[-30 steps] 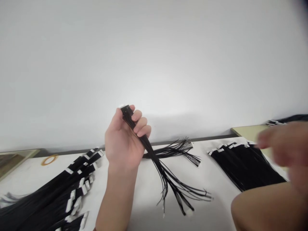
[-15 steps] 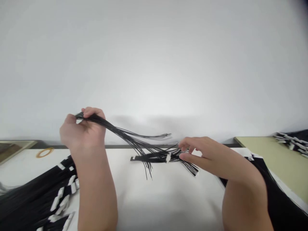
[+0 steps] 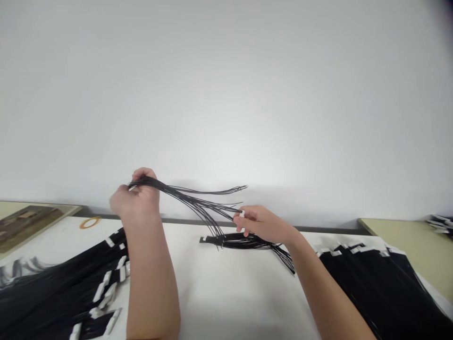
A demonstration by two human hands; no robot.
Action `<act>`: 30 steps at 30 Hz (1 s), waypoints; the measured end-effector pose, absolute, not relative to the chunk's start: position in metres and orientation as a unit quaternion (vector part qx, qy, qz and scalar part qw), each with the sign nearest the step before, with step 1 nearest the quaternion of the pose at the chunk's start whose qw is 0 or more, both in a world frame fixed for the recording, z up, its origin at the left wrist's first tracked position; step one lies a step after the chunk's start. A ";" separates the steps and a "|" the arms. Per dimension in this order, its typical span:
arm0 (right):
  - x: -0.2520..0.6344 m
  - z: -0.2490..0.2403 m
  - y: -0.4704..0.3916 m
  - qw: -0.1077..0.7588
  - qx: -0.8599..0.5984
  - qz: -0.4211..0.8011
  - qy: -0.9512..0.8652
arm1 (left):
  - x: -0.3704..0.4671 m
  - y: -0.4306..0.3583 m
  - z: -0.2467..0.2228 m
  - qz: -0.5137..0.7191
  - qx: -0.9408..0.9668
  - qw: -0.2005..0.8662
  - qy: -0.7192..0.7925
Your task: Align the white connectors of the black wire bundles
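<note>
Lying at the far left is a brown patterned panel (image 3: 26, 224) on a pale yellow-green board (image 3: 72, 211), with an orange ring (image 3: 82, 224) just beside it on the white table (image 3: 240, 293). Below the ring, from where I stand, a heap of black cable bundles (image 3: 53, 290) spreads out to the edge, white ends facing the middle; some grey wires at its far side are blurred.

Next comes the person's left hand (image 3: 138, 196), raised above the table and closed around one end of a black wire harness (image 3: 177, 191); the very end is hidden in the grip. From there the harness stretches rightward, fanning into separate branches. One loose branch reaches out on top, while another droops over a second black harness (image 3: 235, 241) lying on the table; I can't tell whether they touch.

Over that second harness, the right hand (image 3: 260, 222) pinches a white connector (image 3: 242, 214) at the tip of a middle branch between thumb and fingers.

Farther right, a broad black cable stack (image 3: 382, 283) shows its white ends toward the wall (image 3: 226, 94). Beyond it, another bundle (image 3: 440, 223) rests on a second yellow-green board (image 3: 406, 236).
</note>
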State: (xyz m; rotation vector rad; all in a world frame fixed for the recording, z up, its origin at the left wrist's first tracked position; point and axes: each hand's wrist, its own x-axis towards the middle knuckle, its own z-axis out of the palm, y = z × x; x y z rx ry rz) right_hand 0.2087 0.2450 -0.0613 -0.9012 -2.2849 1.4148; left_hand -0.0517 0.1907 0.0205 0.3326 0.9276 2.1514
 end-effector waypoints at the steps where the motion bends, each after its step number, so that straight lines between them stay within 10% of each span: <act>1: 0.209 -0.063 0.249 0.169 -0.308 0.511 -0.785 | -0.052 0.192 0.020 0.865 0.114 0.367 0.323; 9: 0.245 -0.057 0.271 0.374 -0.377 0.402 -0.746 | -0.042 0.203 0.011 0.869 0.168 0.450 0.116; 30: 0.319 -0.023 0.241 0.773 -0.418 0.099 -0.467 | -0.001 0.191 0.008 0.628 0.518 0.460 0.354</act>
